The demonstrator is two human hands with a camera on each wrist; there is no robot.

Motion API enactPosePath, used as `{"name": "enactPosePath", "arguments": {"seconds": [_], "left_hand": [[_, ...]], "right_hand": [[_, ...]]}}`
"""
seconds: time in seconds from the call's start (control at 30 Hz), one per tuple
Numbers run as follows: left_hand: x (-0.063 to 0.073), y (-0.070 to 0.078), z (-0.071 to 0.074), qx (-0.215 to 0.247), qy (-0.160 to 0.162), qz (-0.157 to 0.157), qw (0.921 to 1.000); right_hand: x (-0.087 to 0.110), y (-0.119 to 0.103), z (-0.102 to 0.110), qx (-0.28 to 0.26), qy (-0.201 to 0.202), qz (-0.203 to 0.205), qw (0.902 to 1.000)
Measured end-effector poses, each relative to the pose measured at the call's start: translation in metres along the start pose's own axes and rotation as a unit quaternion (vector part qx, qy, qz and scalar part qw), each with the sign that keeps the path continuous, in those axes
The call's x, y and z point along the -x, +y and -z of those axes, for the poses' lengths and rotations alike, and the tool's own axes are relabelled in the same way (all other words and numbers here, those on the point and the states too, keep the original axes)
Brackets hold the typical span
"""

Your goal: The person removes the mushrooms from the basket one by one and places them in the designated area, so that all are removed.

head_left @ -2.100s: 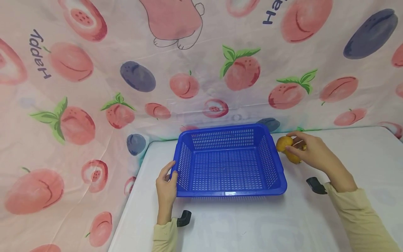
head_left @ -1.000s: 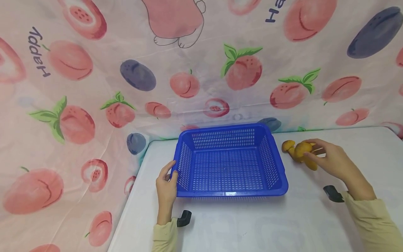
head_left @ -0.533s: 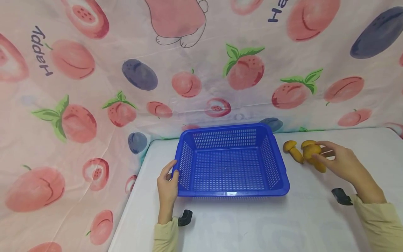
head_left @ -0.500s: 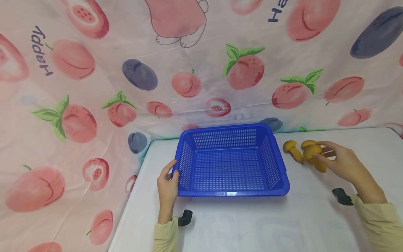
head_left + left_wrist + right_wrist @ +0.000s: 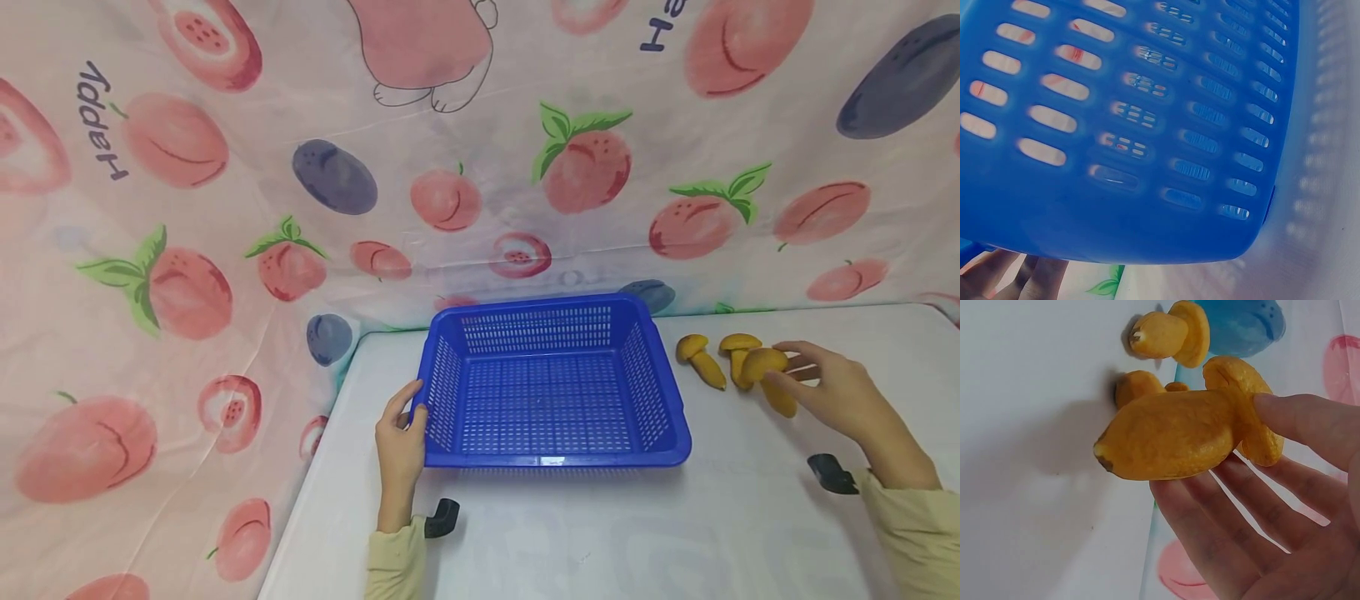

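Note:
My left hand (image 5: 400, 450) grips the left rim of a blue slotted plastic basket (image 5: 555, 461), thumb on top of the rim. In the left wrist view the basket wall (image 5: 1116, 219) fills most of the frame, with the fingers (image 5: 1041, 278) at its lower edge. To the basket's right, my right hand (image 5: 851, 396) pinches a yellow mushroom (image 5: 780, 396) between thumb and fingers. The right wrist view shows this mushroom (image 5: 1172, 434) lying across the fingers, thumb on its cap. Two similar mushrooms, a left one (image 5: 703, 367) and a middle one (image 5: 738, 354), lie on the table beside it.
The white-covered table (image 5: 570, 542) meets a fruit-print cloth (image 5: 480, 133) behind the basket, and the cloth continues at the left. A black piece sits at each cuff, the left piece (image 5: 442, 518) and the right piece (image 5: 831, 475).
My right hand has moved rightward away from the basket, carrying a mushroom, and the two mushrooms on the table now show apart. The left hand and basket stay put.

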State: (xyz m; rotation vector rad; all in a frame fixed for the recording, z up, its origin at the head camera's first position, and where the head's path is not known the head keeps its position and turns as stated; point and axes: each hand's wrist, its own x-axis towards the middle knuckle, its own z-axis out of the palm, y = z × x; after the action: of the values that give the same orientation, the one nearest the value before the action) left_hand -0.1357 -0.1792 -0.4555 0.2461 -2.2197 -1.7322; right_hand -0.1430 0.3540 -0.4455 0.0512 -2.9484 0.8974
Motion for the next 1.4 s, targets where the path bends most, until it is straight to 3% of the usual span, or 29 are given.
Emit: {"name": "enactPosePath", "arguments": {"seconds": [0.27, 0.7, 1.1, 1.4], "left_hand": [[-0.001, 0.000, 0.000, -0.010, 0.001, 0.003, 0.9999], [0.000, 0.000, 0.000, -0.009, 0.003, -0.006, 0.9999], [-0.003, 0.002, -0.001, -0.025, 0.005, 0.015, 0.9996], [-0.001, 0.000, 0.000, -0.008, 0.003, -0.001, 1.0000]], "right_hand": [[0.001, 0.007, -0.001, 0.010, 0.001, -0.031, 0.9995], [-0.001, 0.015, 0.000, 0.008, 0.012, -0.042, 0.9990], [-0.004, 0.020, -0.001, 0.007, 0.005, -0.069, 0.9976], [-0.006, 0.028, -0.002, 0.005, 0.010, -0.079, 0.9968]]}}
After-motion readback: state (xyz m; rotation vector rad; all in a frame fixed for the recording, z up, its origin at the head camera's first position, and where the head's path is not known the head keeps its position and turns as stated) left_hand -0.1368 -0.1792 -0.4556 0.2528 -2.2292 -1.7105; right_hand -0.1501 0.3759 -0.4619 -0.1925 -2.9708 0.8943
